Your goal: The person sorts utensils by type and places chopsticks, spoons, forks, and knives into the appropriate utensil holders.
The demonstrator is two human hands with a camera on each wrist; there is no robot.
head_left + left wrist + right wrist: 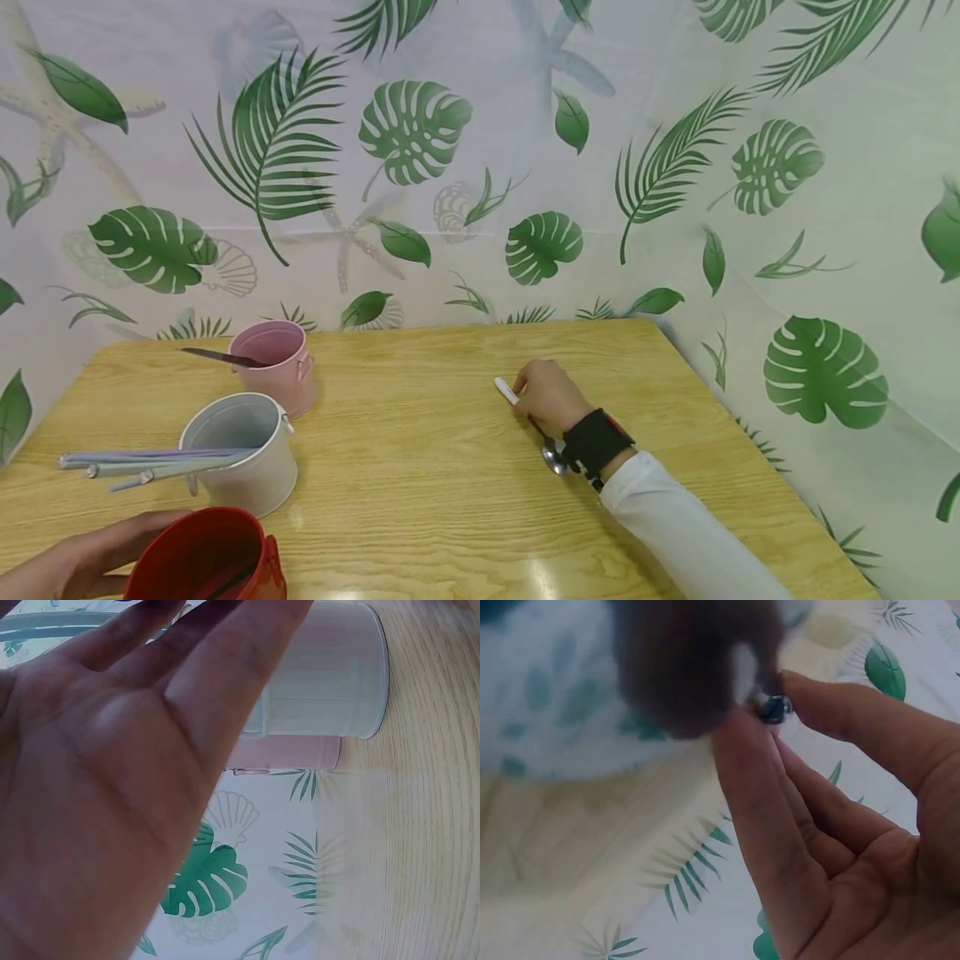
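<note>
My right hand (551, 396) pinches a spoon (553, 461) over the right part of the table, its white handle end pointing away and its metal bowl toward my wrist. In the right wrist view, thumb and fingers of the right hand (840, 840) meet at the spoon, with a dark blurred shape close to the lens. My left hand (112, 550) lies along the left side of a red bucket (180, 550), fingers extended. Inside that bucket a dark slim thing shows. The left wrist view has the left hand's palm (97, 787) spread, without the red bucket.
Behind the red bucket stands a white bucket (262, 479) with several pale blue and purple sticks jutting left over its rim. Farther back is a pink bucket (288, 387) holding a dark knife (217, 357). A leaf-patterned cloth (480, 275) encloses the wooden table (405, 467).
</note>
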